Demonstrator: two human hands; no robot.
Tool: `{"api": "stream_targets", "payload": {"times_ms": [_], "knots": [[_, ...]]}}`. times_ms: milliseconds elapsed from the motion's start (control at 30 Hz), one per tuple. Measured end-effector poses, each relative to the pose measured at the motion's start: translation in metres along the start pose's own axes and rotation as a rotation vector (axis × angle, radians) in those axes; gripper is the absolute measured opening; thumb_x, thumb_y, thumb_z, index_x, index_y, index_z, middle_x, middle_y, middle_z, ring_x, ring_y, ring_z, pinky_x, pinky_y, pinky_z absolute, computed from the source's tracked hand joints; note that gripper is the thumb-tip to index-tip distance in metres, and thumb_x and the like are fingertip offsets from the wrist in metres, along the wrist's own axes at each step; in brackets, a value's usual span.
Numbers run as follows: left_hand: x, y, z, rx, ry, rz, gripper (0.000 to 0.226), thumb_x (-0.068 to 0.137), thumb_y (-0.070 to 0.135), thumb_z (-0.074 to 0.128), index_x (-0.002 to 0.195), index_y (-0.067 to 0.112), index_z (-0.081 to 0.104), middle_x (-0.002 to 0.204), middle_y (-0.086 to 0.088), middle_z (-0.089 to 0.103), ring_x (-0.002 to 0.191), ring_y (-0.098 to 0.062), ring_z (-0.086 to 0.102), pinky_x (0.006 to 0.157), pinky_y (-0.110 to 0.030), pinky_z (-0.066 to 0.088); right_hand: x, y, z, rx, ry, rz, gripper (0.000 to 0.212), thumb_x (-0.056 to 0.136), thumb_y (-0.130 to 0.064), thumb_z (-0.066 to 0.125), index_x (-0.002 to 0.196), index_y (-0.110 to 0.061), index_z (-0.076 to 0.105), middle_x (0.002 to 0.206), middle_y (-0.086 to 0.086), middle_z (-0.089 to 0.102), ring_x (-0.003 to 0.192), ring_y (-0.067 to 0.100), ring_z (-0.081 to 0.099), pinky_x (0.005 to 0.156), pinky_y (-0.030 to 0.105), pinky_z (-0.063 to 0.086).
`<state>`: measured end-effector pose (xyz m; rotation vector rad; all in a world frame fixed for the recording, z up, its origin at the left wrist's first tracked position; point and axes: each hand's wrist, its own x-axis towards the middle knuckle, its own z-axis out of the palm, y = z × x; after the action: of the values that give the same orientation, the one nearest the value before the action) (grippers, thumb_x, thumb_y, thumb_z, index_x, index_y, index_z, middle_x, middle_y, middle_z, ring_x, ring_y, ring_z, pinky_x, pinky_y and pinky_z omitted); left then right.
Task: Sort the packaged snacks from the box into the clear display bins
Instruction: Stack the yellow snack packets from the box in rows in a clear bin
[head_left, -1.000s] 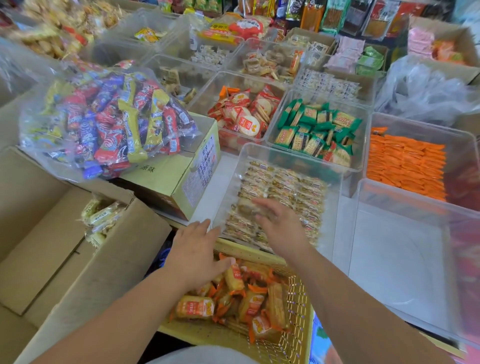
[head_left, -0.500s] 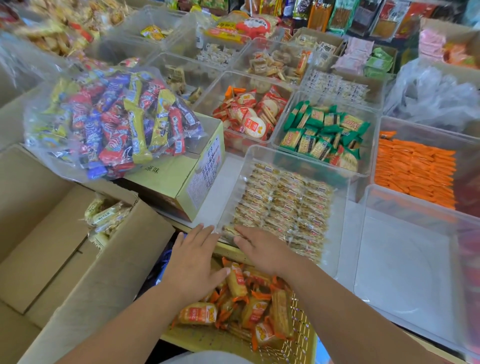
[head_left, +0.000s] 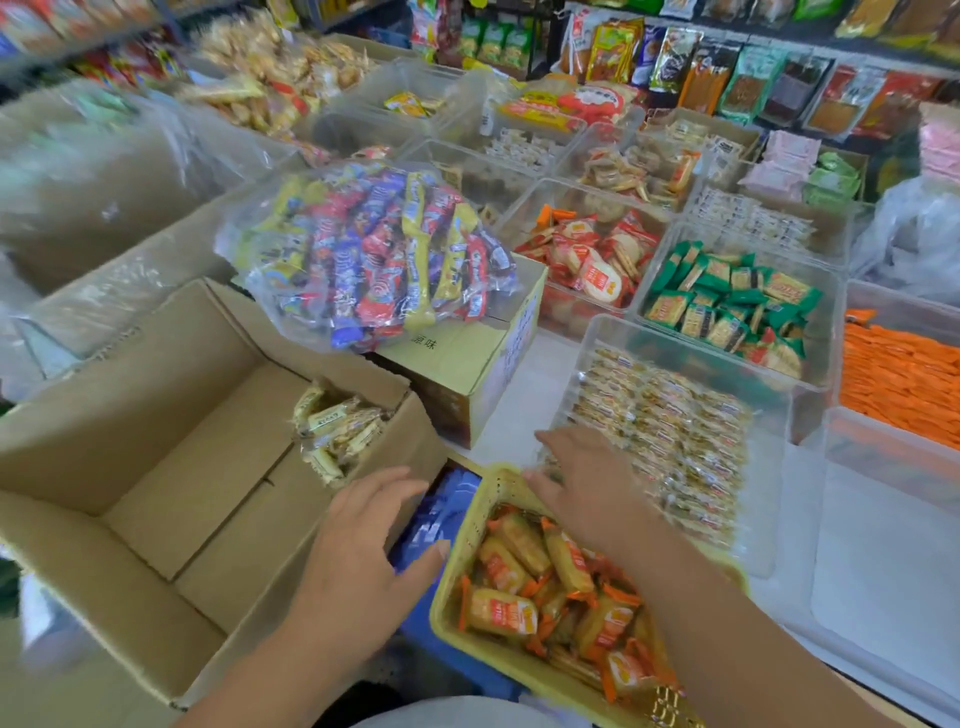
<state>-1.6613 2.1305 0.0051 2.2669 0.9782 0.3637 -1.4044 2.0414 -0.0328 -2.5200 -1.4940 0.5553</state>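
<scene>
A large open cardboard box (head_left: 171, 467) stands at the left with a few pale yellow wrapped snacks (head_left: 337, 426) in its far right corner. A clear bin (head_left: 769, 452) in front of me holds rows of small tan wrapped snacks (head_left: 670, 431). My left hand (head_left: 363, 545) hovers with fingers spread over the box's right wall and holds nothing. My right hand (head_left: 587, 488) lies flat at the near left corner of the clear bin, fingers straight, above a yellow basket (head_left: 467, 525) of orange-wrapped snacks (head_left: 545, 587).
A clear bag of mixed colourful bars (head_left: 374, 254) lies on a small closed carton (head_left: 467, 369). Behind are bins of red (head_left: 587, 254), green (head_left: 727, 301) and orange (head_left: 898, 374) packets. An empty clear bin (head_left: 883, 571) sits at right. A blue stool (head_left: 441, 514) shows under the basket.
The view has swung left toward the cardboard box. My right hand came back from the middle of the tan-snack bin to its near left corner. My left hand drifted left off the basket.
</scene>
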Motion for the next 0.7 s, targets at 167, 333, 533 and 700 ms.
{"api": "stream_targets", "payload": {"times_ms": [167,333,533,700], "knots": [[-0.001,-0.054,-0.049,-0.049,0.06,-0.142,0.046,0.087,0.032,0.08,0.128,0.033,0.06,0.132,0.019,0.052,0.125,-0.001,0.038,0.1,-0.014,0.026,-0.01,-0.097,0.008,0.141,0.069,-0.161,0.059,0.097,-0.06,0.042,0.149,-0.032,0.042,0.159,-0.001,0.035,0.152,0.022,0.018,0.124,0.04,0.012],[0.023,-0.12,-0.083,-0.001,-0.021,-0.219,0.057,0.086,0.036,0.08,0.136,0.029,0.055,0.129,0.01,0.052,0.127,-0.015,0.044,0.099,-0.029,0.036,0.002,-0.178,0.045,0.056,-0.078,-0.302,0.061,0.098,-0.066,0.032,0.153,-0.041,0.032,0.169,-0.004,0.003,0.154,0.023,-0.017,0.125,0.047,-0.004],[0.082,-0.177,-0.093,0.209,-0.251,-0.232,0.094,0.072,0.05,0.087,0.151,0.033,0.039,0.158,-0.01,0.034,0.145,-0.033,0.034,0.117,-0.043,0.033,0.009,-0.195,0.064,0.095,-0.209,-0.154,0.053,0.098,-0.067,0.031,0.147,-0.048,0.033,0.163,-0.018,-0.026,0.151,0.031,-0.026,0.122,0.053,-0.005],[0.134,-0.197,-0.07,0.332,-0.372,-0.155,0.122,0.055,0.053,0.095,0.157,0.041,0.028,0.17,-0.016,0.0,0.147,-0.045,0.027,0.119,-0.046,0.032,0.008,-0.197,0.062,0.142,-0.25,-0.102,0.048,0.098,-0.066,0.036,0.143,-0.05,0.035,0.16,-0.023,-0.03,0.152,0.025,-0.025,0.123,0.05,0.001]]}}
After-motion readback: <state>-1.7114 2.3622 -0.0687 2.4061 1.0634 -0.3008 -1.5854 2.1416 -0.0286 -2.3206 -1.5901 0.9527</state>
